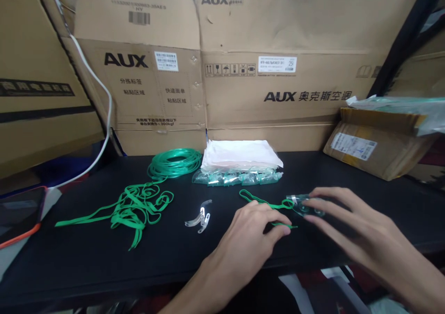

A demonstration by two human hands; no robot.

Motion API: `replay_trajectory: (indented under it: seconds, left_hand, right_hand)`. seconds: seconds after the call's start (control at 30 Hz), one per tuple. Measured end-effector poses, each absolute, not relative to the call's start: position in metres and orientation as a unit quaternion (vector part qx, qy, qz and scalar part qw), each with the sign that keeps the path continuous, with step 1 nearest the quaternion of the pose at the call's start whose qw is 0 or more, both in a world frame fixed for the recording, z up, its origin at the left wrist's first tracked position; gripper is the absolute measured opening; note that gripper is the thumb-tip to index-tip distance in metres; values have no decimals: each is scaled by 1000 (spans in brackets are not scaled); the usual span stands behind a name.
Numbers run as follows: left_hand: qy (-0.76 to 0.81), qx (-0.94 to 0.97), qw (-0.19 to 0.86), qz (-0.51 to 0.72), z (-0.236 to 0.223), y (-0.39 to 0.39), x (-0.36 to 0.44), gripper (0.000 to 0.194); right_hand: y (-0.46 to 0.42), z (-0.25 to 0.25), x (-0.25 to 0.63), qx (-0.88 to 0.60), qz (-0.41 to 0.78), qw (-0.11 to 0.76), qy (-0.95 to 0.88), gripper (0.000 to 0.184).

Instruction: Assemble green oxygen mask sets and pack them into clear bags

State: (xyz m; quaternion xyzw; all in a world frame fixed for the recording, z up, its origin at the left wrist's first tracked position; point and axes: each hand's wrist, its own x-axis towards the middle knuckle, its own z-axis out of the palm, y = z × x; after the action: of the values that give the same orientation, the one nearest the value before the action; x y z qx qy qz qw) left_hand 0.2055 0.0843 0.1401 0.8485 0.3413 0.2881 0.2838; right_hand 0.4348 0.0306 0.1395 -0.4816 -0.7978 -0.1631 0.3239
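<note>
My left hand (255, 228) rests on the black table (86, 253) with its fingers curled onto a green elastic strap (259, 199) that loops toward a clear green plastic mask (302, 203). My right hand (347, 221) lies over the mask, its fingertips pressing on it. The strap's end joins the mask at the left side. Two small clear metal clips (200, 215) lie to the left of my left hand.
A tangle of green elastic straps (135, 207) and a coil of green tubing (175, 162) lie at the left. Stacked white bags (239, 154) sit on packed masks (239, 178). Cardboard boxes (278, 63) wall the back; a phone (19, 212) lies at far left.
</note>
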Motion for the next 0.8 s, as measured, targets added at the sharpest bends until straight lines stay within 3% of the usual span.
replay_trajectory:
  seconds: [0.13, 0.27, 0.37, 0.57, 0.67, 0.8]
  left_hand:
    - [366, 834, 297, 286, 143, 86, 205, 6]
    - [381, 825, 303, 289, 147, 85, 203, 5]
    - [394, 815, 302, 299, 151, 86, 199, 6]
    - [415, 810, 289, 298, 157, 90, 194, 6]
    - [418, 808, 282, 303, 158, 90, 192, 5]
    - [417, 813, 269, 303, 160, 92, 188, 9]
  right_hand:
    - [43, 119, 460, -560, -147, 257, -774, 44]
    - [49, 117, 477, -576, -135, 271, -759, 40]
    - [46, 128, 478, -584, -148, 294, -742, 48]
    - [52, 117, 473, -642, -96, 266, -713, 51]
    - [54, 118, 469, -648, -65, 314, -690, 47]
    - [49, 136, 435, -609, 36, 461, -645, 42]
